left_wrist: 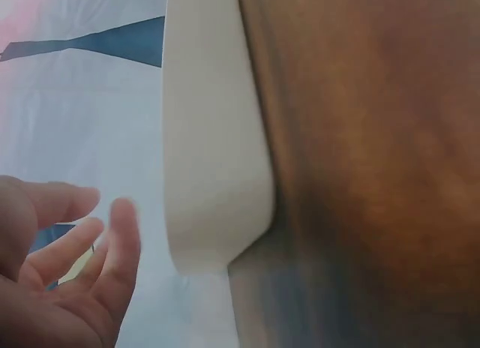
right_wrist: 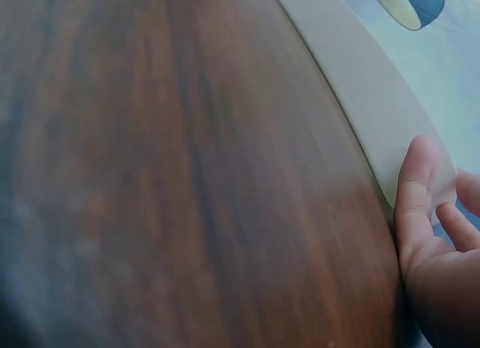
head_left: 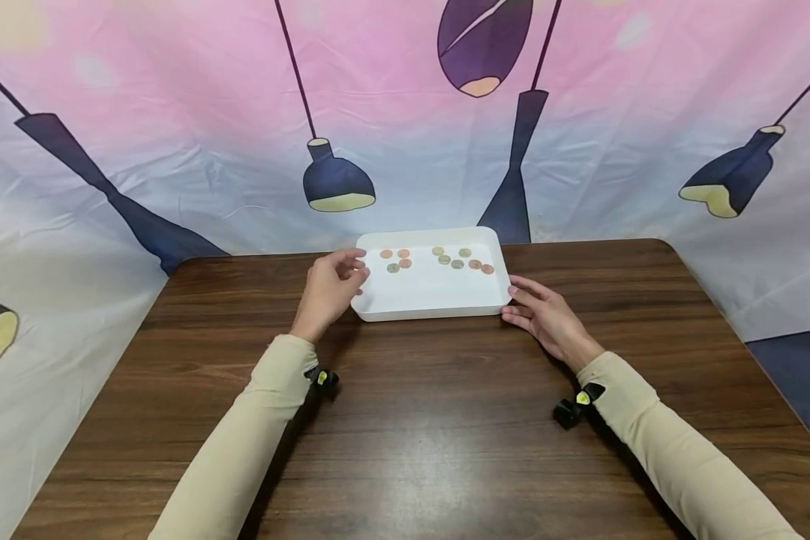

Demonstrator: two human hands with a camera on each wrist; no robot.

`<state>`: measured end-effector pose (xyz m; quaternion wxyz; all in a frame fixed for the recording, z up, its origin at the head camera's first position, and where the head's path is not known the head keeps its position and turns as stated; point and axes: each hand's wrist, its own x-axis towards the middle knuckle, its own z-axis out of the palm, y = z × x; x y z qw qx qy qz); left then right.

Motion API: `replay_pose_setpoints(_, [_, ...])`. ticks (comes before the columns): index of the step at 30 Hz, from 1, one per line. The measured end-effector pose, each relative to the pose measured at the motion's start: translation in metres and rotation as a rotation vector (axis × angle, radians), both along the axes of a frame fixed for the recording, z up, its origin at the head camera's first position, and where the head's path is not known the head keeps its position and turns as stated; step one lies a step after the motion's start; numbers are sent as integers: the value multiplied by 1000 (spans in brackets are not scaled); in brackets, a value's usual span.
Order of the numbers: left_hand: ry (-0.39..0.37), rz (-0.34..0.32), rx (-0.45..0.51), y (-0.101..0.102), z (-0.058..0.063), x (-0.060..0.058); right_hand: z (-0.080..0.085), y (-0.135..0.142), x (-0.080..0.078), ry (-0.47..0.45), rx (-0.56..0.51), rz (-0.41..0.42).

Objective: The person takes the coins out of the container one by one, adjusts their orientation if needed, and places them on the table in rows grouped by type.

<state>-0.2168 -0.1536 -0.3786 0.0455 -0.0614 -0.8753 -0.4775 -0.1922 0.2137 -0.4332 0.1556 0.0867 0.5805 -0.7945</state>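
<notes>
A shallow white tray (head_left: 432, 298) lies toward the table's far edge with flat round coins inside. In its left half is a cluster of several coins (head_left: 403, 254), mostly copper-coloured. Farther right, a second cluster mixes dull gold-grey coins (head_left: 457, 264) and copper ones (head_left: 487, 269). My left hand (head_left: 329, 291) is at the tray's left end, fingers loosely bent; in the left wrist view nothing sits between the fingertips (left_wrist: 124, 217), apart from the tray wall. At the front right corner, my right hand (head_left: 552, 324) touches the tray, its thumb (right_wrist: 414, 190) straight along the wall.
Dark wood-grain table (head_left: 412, 420) extends in front of the tray and to both sides. Behind it hangs a cloth backdrop (head_left: 405, 172) printed with lamps. Each wrist wears a small black camera (head_left: 567, 412).
</notes>
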Motion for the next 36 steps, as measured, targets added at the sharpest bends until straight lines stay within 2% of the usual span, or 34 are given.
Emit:
replay_pose_setpoints(5, [-144, -53, -79, 15, 3, -21, 1, 1, 0, -12, 10, 8])
replay_pose_setpoints(10, [-202, -73, -189, 31, -5, -40, 0, 1, 0, -20, 2, 4])
replay_pose_setpoints(17, [-205, -33, -321, 44, -13, -57, 0, 2, -1, -13, 10, 14])
replay_pose_setpoints(27, [-107, -88, -461, 51, -25, -67, 4, 2, -2, 26, 39, 56])
replay_pose_setpoints(31, [-89, -105, -456, 51, -25, -68, 8, 2, -4, 97, 181, 64])
replay_pose_setpoints(34, [-90, -116, -448, 51, -25, -70, 10, 0, -8, 186, 349, 42])
replay_pose_setpoints(36, [-94, -123, -448, 51, -26, -71, 12, -1, -12, 214, 407, 19])
